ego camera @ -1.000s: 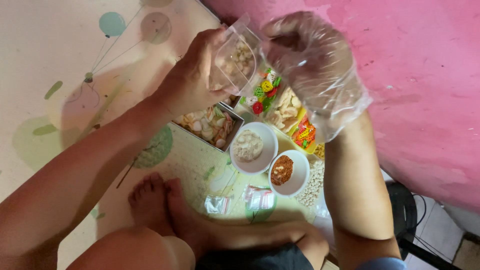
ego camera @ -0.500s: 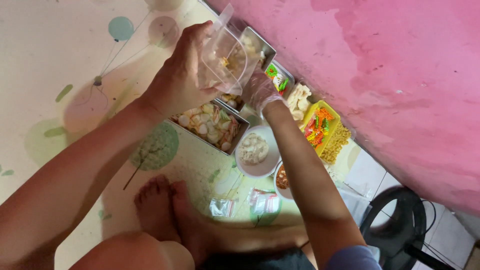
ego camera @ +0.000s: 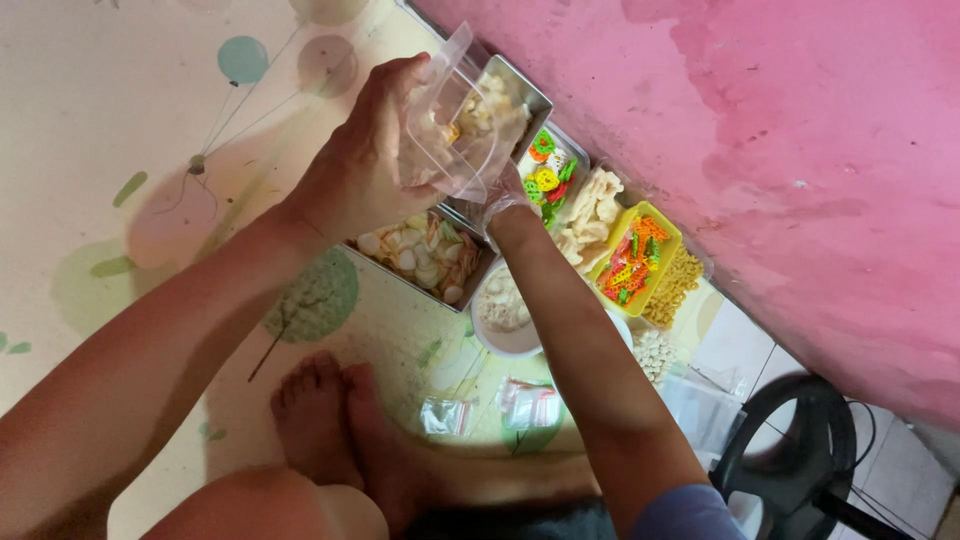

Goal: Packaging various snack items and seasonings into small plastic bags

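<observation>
My left hand holds up a small clear plastic bag with pale snack pieces inside. My right hand, in a thin clear plastic glove, reaches down behind the bag toward the metal trays and is mostly hidden by it. Below sit a metal tray of pale shell-shaped crackers and a white bowl of beige powder.
Along the pink wall lie a tray of coloured ring crackers, pale crackers, a yellow tray of orange and green sticks and small white balls. Small clear bags lie on the patterned mat by my feet. A black stool stands at right.
My gloved right hand dropped from beside the bag down to the trays behind it. The left hand kept the bag raised. The second bowl is now hidden by my forearm.
</observation>
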